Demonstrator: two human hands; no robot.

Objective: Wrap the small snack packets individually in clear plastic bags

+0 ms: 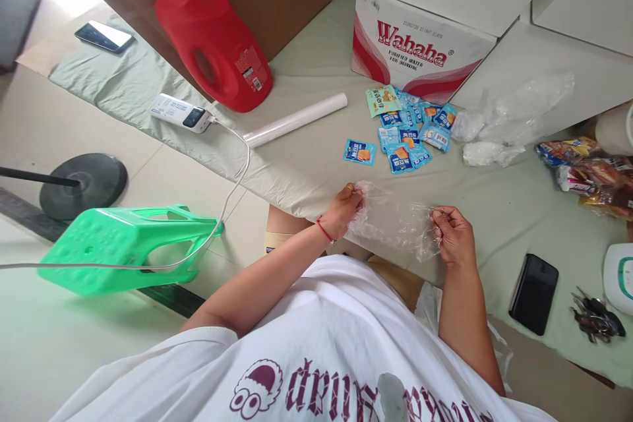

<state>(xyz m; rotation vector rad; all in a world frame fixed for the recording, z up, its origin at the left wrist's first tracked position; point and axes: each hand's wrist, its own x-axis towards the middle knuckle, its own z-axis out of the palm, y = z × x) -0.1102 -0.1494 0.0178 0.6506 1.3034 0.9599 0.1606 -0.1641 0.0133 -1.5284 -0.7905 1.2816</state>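
Note:
A clear plastic bag (395,217) is stretched between my two hands above the front edge of the cloth-covered table. My left hand (343,211), with a red string at its wrist, is closed on the bunched end of the bag. At the other end, my right hand (452,234) pinches the film between thumb and fingers. Just beyond the bag lies one blue snack packet (360,152) by itself. Behind it is a loose pile of blue snack packets (408,138), with a green packet (383,100) at its upper left.
A white plastic roll (297,120), a red jug (212,39) and a power bank (179,112) with a cable are to the left. Crumpled plastic (514,112), packaged snacks (593,175), a black phone (534,293) and keys (597,316) lie right. A Wahaha carton (420,46) stands behind.

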